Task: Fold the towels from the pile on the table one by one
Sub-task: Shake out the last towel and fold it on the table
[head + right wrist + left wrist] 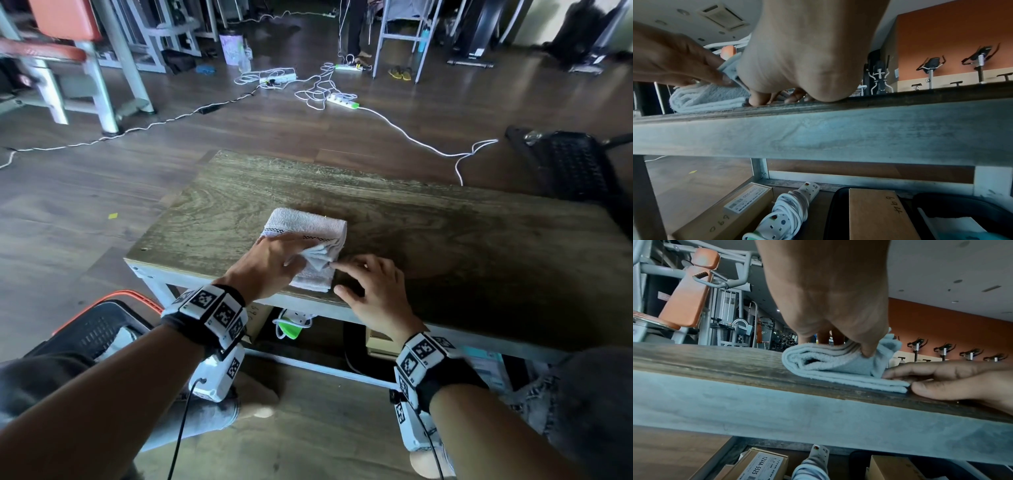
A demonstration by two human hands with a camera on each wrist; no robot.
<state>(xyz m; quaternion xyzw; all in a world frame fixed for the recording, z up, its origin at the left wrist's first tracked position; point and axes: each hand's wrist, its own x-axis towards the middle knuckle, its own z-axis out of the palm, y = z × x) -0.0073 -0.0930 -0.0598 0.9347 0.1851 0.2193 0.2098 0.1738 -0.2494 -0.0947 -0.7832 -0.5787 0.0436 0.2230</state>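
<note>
A white towel with a checked stripe lies folded into a small rectangle near the front left of the wooden table. My left hand lies over its near half, and the loose corners are bunched between the thumb and the fingers. In the left wrist view the thumb presses into the folded towel. My right hand rests on the table at the towel's right edge. Its index fingertip touches the bunched corners, and its thumb lies beside the near corner. The right wrist view shows the towel at the left. No other towels are on the table.
A black basket stands on the floor at my lower left, another black basket beyond the table's right end. Cardboard boxes and a coiled power strip sit under the table. Cables lie on the floor behind.
</note>
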